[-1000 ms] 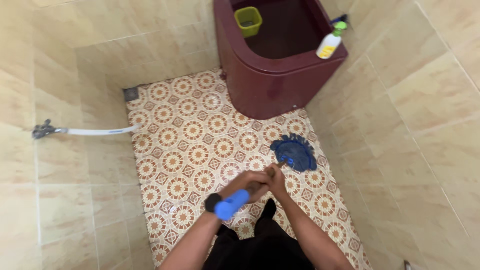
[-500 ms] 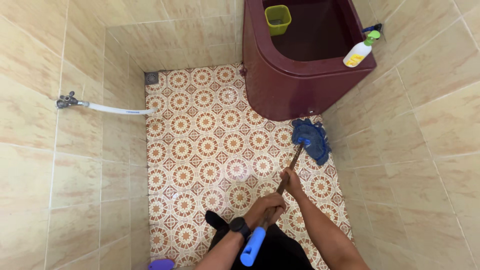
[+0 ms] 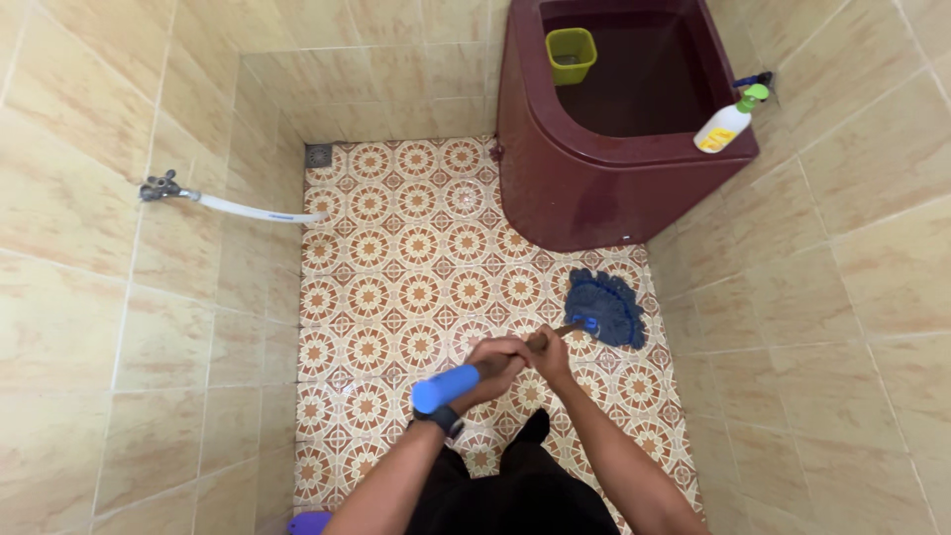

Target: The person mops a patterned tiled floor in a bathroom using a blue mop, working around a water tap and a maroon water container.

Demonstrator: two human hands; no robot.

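Note:
Both my hands grip a mop by its brown handle. My left hand (image 3: 492, 365), with a black watch on the wrist, holds just below the blue end grip (image 3: 446, 388). My right hand (image 3: 548, 352) holds a little further down the handle. The blue mop head (image 3: 604, 306) lies spread on the patterned floor tiles (image 3: 416, 267) near the right wall, just in front of the dark red water tub (image 3: 594, 188).
A green scoop (image 3: 572, 53) sits in the tub, and a white spray bottle with a green top (image 3: 728, 124) stands on its rim. A wall tap with a white hose (image 3: 228, 205) juts out at left. A floor drain (image 3: 319, 155) lies in the far corner.
The mop head has slid back toward me along the right wall. The handle has tipped lower and swung left, and my two hands have come closer together.

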